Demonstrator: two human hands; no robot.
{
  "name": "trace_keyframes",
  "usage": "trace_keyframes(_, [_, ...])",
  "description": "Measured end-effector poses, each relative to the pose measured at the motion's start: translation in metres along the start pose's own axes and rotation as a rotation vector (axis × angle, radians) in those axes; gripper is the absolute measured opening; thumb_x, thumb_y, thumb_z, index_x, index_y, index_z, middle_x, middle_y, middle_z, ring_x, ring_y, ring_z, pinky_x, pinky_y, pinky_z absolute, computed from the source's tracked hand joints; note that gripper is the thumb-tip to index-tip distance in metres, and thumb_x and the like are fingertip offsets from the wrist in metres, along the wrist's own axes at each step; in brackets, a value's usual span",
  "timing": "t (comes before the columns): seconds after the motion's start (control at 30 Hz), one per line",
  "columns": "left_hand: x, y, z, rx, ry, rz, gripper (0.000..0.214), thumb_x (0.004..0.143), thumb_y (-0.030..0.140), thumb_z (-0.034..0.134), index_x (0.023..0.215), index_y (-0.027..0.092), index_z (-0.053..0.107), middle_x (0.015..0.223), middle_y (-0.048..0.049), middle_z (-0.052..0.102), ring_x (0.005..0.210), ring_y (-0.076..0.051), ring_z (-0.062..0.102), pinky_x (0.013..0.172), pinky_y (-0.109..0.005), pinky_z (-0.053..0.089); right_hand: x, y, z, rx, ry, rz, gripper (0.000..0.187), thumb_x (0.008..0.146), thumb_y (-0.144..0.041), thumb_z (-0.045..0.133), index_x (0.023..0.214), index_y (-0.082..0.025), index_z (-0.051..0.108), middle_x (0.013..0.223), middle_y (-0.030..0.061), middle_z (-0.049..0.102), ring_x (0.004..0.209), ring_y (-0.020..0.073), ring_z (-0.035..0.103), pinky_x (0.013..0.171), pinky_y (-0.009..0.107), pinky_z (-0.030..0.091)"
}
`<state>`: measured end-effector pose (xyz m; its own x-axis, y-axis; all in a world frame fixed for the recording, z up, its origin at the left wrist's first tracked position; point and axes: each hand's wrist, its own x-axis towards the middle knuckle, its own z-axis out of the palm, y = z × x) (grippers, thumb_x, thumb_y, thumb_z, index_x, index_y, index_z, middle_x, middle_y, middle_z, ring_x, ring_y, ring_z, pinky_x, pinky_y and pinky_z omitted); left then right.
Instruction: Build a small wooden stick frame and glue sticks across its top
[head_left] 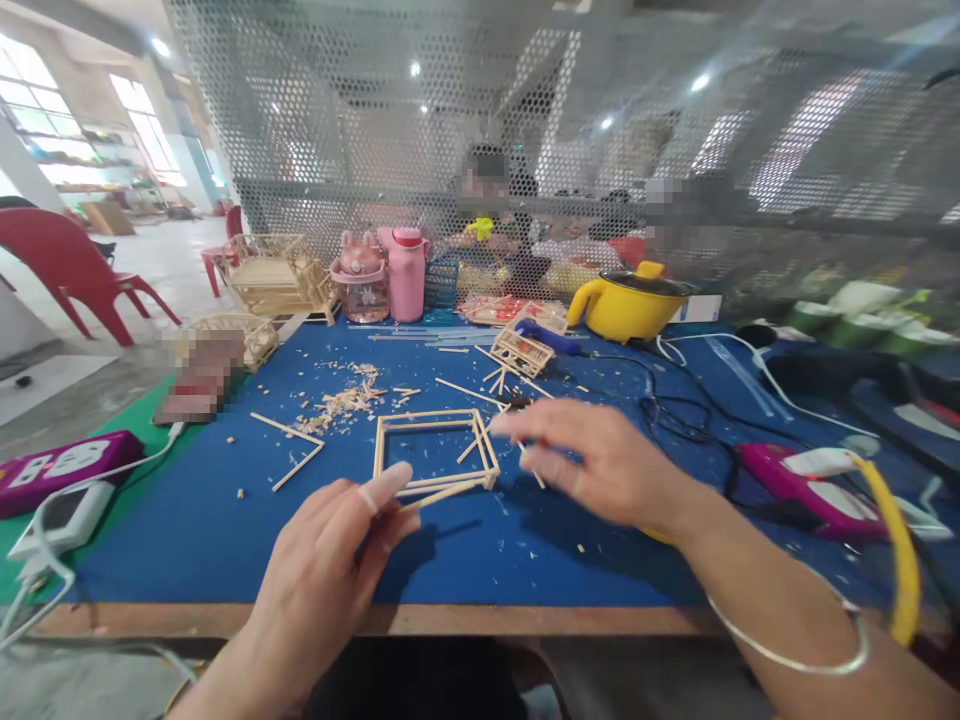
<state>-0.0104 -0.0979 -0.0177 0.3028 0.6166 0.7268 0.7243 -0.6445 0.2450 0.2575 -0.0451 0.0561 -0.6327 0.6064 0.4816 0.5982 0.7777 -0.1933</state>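
Note:
My left hand [341,550] is closed, thumb and fingers pinching a thin wooden stick [450,493] just in front of a small rectangular frame of sticks [427,418]. The frame rests on the blue tabletop, and the held stick overlaps its near edge in view, so whether they touch is unclear. My right hand [600,460] hovers by the frame's right corner. Its thumb and index finger are apart and nothing shows between them. Two sticks forming an angle [296,430] lie to the left. A blue-handled glue gun [551,338] lies behind, beside a small stick-built piece [521,352].
Wood scraps [349,400] litter the blue mat [465,570]. A yellow pot [634,305], a pink jug [407,275] and a stick-built model [277,275] line the back. Black cables [667,415] run at right. A perforated metal screen [360,130] rises behind; people sit beyond it.

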Motion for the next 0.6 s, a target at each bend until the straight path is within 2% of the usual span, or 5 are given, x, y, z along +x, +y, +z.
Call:
trace_keyframes(0.1, [0.022, 0.000, 0.000, 0.076, -0.023, 0.098, 0.033, 0.090, 0.025, 0.055, 0.122, 0.021, 0.049, 0.072, 0.0026, 0.066, 0.065, -0.013, 0.060, 0.064, -0.025, 0.045, -0.010, -0.018, 0.016, 0.136, -0.005, -0.125, 0.016, 0.090, -0.022, 0.056, 0.100, -0.018, 0.068, 0.087, 0.0034, 0.073, 0.081, 0.0140, 0.065, 0.077, 0.026, 0.050])
trace_keyframes(0.37, [0.041, 0.004, 0.010, 0.067, -0.047, 0.208, 0.024, 0.091, 0.026, 0.053, 0.114, 0.020, 0.052, 0.069, 0.0021, 0.065, 0.063, -0.013, 0.059, 0.066, -0.027, 0.045, -0.014, -0.009, 0.032, 0.093, 0.110, -0.026, 0.008, 0.088, -0.022, 0.059, 0.087, -0.020, 0.068, 0.080, 0.0021, 0.072, 0.077, 0.0152, 0.064, 0.073, 0.029, 0.047])
trace_keyframes(0.43, [0.036, 0.003, 0.007, 0.055, -0.050, 0.140, 0.043, 0.086, 0.037, 0.059, 0.123, 0.020, 0.047, 0.088, -0.0037, 0.069, 0.082, -0.018, 0.062, 0.078, -0.032, 0.047, -0.016, -0.009, 0.032, 0.068, 0.133, 0.020, 0.010, 0.088, -0.023, 0.058, 0.083, -0.020, 0.067, 0.077, 0.0017, 0.071, 0.074, 0.0154, 0.064, 0.073, 0.030, 0.046])
trace_keyframes(0.5, [0.025, -0.001, 0.001, 0.052, -0.005, -0.040, 0.069, 0.077, 0.047, 0.066, 0.134, 0.021, 0.038, 0.111, -0.0096, 0.065, 0.103, -0.023, 0.059, 0.091, -0.039, 0.045, -0.019, -0.007, 0.032, 0.065, 0.141, 0.108, 0.011, 0.088, -0.024, 0.058, 0.082, -0.021, 0.066, 0.076, 0.0012, 0.071, 0.072, 0.0149, 0.063, 0.071, 0.029, 0.046])
trace_keyframes(0.6, [0.001, -0.007, -0.004, 0.046, 0.068, -0.376, 0.080, 0.075, 0.044, 0.070, 0.141, 0.026, 0.029, 0.113, -0.0080, 0.063, 0.104, -0.023, 0.059, 0.091, -0.042, 0.046, -0.021, -0.006, 0.034, 0.068, 0.098, 0.189, 0.014, 0.089, -0.026, 0.056, 0.080, -0.023, 0.067, 0.075, 0.0002, 0.070, 0.070, 0.0148, 0.062, 0.069, 0.029, 0.046])
